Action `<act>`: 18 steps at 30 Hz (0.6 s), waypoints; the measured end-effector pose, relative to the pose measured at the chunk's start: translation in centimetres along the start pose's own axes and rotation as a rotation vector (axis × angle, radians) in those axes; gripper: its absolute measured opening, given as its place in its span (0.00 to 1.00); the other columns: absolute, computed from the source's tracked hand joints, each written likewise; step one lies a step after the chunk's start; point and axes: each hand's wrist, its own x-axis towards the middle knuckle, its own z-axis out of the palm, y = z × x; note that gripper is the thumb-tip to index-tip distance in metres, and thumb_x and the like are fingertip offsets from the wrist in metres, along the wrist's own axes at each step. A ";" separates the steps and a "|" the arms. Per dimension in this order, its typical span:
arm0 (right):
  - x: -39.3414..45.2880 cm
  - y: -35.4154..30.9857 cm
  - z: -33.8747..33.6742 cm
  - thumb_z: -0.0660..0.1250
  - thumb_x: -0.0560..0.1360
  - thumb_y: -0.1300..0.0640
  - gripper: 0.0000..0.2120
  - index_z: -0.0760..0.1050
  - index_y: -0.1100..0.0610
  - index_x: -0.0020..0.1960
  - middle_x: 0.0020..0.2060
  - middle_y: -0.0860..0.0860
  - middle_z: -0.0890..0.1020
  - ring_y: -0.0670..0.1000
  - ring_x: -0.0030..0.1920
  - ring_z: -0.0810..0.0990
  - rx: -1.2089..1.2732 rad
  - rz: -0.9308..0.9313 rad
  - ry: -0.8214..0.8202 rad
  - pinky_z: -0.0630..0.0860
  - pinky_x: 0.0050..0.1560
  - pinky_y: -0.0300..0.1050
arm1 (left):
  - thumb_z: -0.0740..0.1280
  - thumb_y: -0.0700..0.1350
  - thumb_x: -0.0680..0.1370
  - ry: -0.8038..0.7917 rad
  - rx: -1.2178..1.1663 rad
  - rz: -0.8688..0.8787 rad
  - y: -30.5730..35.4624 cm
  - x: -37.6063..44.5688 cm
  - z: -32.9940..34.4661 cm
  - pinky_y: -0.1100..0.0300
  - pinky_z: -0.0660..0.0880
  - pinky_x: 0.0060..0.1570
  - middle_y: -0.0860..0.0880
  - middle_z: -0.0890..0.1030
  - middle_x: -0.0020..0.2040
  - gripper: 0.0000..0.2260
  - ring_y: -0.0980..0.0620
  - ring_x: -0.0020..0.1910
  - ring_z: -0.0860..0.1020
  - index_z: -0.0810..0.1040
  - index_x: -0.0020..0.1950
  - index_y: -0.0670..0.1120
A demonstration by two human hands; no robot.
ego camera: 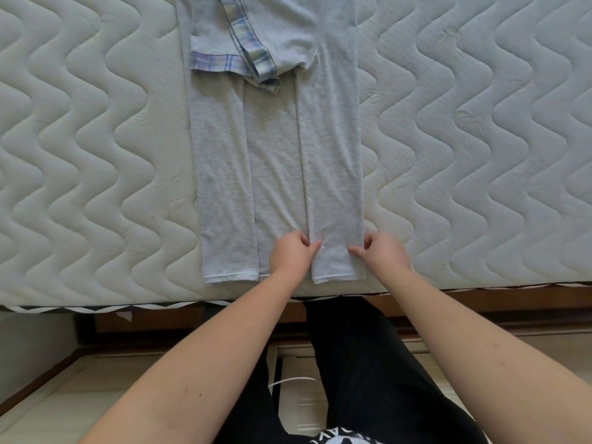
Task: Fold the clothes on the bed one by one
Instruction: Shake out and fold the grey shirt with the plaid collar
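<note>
— Quilted white mattress point(96, 155) fills nearly everything, with the wooden bed frame point(480, 302) just under the wrists. What's lying on it?

— One long grey garment point(275, 174), spread flat and running straight away from both hands. Its sides are turned in toward the middle, so it sits as a narrow strip, with a plaid-trimmed sleeve point(230, 62) folded across the far end.

— And the hands?

— Both are at the near hem. The left hand point(290, 253) pinches the cloth at the inner edge of the right-side flap; the right hand point(382, 251) pinches that flap's outer edge. Fingers curled tight on fabric, neither one spread.

— How will it handle?

— Light, soft jersey, I'd judge: limp, no stiffness, prone to wrinkling and sliding out of line. It will sag wherever it isn't held.

— So where to grip?

— Probably at the two near corners of the strip, lifting evenly and carrying the hem away toward the sleeve end, then smoothing flat.
</note>
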 end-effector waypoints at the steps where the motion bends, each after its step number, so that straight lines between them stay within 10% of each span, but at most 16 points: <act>1: -0.2 0.1 0.1 0.68 0.75 0.42 0.14 0.73 0.51 0.40 0.38 0.49 0.79 0.53 0.41 0.79 -0.022 0.013 -0.012 0.69 0.36 0.45 | 0.69 0.56 0.76 -0.015 0.022 0.007 -0.3 -0.3 0.2 0.55 0.75 0.43 0.49 0.81 0.43 0.11 0.48 0.45 0.79 0.73 0.42 0.51; 9: 0.9 -1.7 -1.5 0.70 0.75 0.52 0.13 0.78 0.56 0.58 0.55 0.55 0.80 0.57 0.57 0.79 -0.359 0.067 -0.097 0.74 0.50 0.47 | 0.68 0.58 0.76 -0.024 0.141 0.045 -1.6 -0.3 -0.3 0.58 0.69 0.34 0.54 0.77 0.37 0.14 0.51 0.38 0.76 0.71 0.36 0.53; 18: 7.4 -8.9 -9.0 0.67 0.77 0.48 0.18 0.73 0.58 0.62 0.53 0.55 0.81 0.57 0.56 0.78 0.259 -0.148 0.296 0.69 0.51 0.45 | 0.66 0.49 0.79 0.233 -0.188 0.292 4.8 6.1 -8.8 0.59 0.73 0.42 0.53 0.80 0.40 0.05 0.53 0.40 0.77 0.77 0.47 0.49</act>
